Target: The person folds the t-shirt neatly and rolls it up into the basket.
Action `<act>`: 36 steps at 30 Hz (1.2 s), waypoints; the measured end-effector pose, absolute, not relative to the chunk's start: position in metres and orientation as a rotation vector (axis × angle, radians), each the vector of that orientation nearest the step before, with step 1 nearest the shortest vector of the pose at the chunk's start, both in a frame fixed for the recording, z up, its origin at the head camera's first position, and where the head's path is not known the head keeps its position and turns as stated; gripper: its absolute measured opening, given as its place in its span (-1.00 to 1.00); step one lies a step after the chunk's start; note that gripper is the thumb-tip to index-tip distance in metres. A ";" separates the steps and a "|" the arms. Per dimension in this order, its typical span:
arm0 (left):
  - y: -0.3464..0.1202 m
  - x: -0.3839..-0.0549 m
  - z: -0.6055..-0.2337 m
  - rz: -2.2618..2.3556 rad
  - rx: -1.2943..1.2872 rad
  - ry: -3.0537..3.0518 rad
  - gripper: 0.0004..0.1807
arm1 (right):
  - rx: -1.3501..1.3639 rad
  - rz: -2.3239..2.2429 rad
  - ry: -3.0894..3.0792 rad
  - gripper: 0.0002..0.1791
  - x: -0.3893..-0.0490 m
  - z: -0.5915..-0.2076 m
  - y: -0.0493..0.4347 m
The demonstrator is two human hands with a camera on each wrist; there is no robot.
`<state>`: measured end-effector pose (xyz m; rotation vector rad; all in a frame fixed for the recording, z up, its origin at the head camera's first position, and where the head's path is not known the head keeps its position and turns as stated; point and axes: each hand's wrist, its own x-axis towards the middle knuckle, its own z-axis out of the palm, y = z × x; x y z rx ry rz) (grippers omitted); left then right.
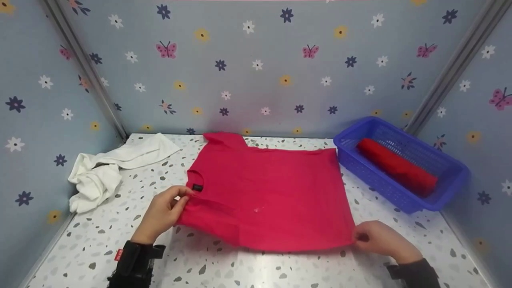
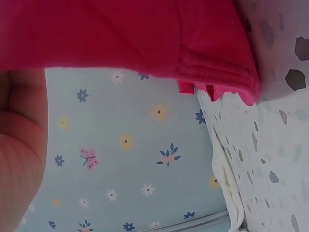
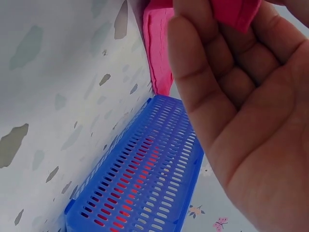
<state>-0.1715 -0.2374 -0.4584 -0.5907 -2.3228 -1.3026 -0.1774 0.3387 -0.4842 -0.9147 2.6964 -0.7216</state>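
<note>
Red-pink T-shirt (image 1: 276, 188) spread sideways, near edge raised

Short-sleeved, plain cloth, small pale mark mid-body, black label (image 1: 197, 187) inside collar. Collar to the left, hem to the right; far sleeve spread toward the back wall. Far part flat on the speckled white table (image 1: 224, 274), few creases. Near edge lifted, sagging between two holds: left hand (image 1: 162, 214) pinching beside the collar, right hand (image 1: 380, 240) gripping the near hem corner.

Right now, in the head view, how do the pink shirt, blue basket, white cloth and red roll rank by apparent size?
Largest to smallest:
1. Pink shirt, spread out
2. Blue basket
3. White cloth, crumpled
4. Red roll
</note>
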 end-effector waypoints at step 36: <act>-0.236 -0.191 -0.444 -0.939 -0.544 -2.044 -0.72 | -0.823 -0.607 3.012 -0.83 -0.186 -0.468 0.338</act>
